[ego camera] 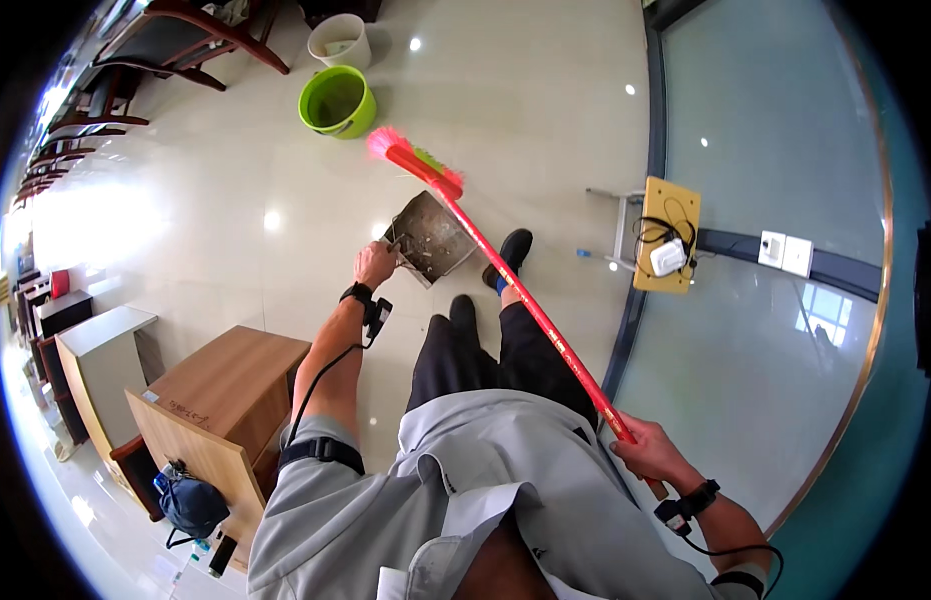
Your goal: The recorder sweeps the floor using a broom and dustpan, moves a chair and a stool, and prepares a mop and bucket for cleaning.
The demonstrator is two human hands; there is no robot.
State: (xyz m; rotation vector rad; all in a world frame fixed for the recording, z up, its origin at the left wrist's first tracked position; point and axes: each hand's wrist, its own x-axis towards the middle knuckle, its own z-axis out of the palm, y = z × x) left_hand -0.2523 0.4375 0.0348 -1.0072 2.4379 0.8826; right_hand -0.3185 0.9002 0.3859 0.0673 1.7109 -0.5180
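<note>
My left hand grips the handle of a metal dustpan, which holds dirt and small debris. The pan is in front of my shoes, tilted, and I cannot tell whether it touches the floor. In my right hand, near my right hip, is the lower end of a red broom handle. The handle runs up and to the left across the view. Its broom head, with pink and green bristles, is beyond the dustpan, near the green bucket, seemingly raised off the floor.
A green bucket and a white bucket stand ahead. Dark wooden chairs line the upper left. A wooden desk is at my left. At right, a small yellow-topped stool with cables stands by a glass partition.
</note>
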